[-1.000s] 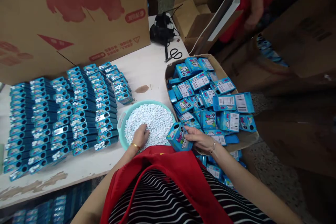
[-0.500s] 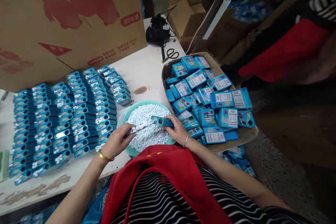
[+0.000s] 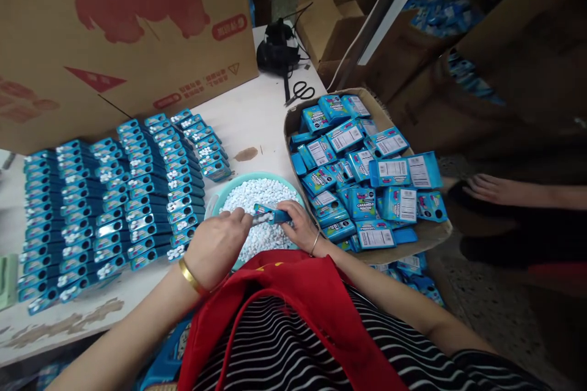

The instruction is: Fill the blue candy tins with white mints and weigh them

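Holding a narrow scoop, as it seemed to us, our left hand was curled tightly, and its fingers hid most of this tool. Our right hand was clamped on a small blue box, its open end turned to the scoop, perhaps so that both ends could meet. We had them above the turquoise basin of white pieces, where, we judged, any spill would fall back. On our left, rows of boxes stood with openings upward, probably to keep each opening in sight. On our right, an open carton held loose boxes, near the right hand, likely for easy reach. Farther off lay scissors; beyond the carton, a co-worker's hand was apart from ours.
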